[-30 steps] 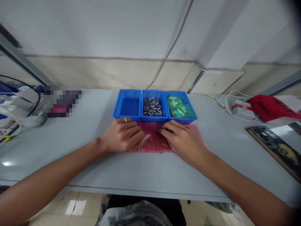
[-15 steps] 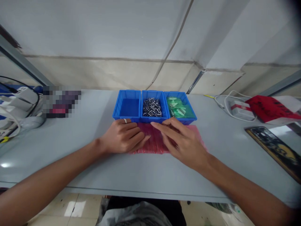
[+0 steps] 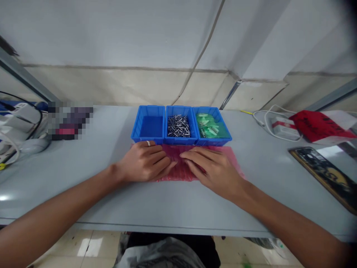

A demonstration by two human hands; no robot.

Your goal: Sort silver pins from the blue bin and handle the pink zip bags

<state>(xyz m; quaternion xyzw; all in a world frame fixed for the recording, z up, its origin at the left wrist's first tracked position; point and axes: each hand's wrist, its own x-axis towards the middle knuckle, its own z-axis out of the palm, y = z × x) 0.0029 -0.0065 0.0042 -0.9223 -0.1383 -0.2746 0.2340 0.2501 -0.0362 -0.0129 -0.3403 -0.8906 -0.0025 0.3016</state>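
Two bare forearms reach in from the lower corners, slanting inward and forward over the worktop (image 3: 111, 203), so that the hands nearly meet in front of three blue bins (image 3: 182, 141). Between and beneath them lies the pink plastic (image 3: 178, 171), flat on the worktop, just beside the bins' near walls.

The left hand (image 3: 146, 162) rests knuckles up, wrist low, its fingers (image 3: 157, 156) curled in a loose fist and its thumb pointing toward the other hand; a ring (image 3: 148, 143) sits on one finger. Whether it grips the plastic cannot be told.

The right hand (image 3: 216, 167) angles leftward across the plastic, back upward, fingers (image 3: 201, 157) bent and drawn together, the thumb near the index finger. Anything pinched there is hidden.

Metal pins (image 3: 178, 126) fill the middle bin; green packets (image 3: 210, 126) lie in the right one.
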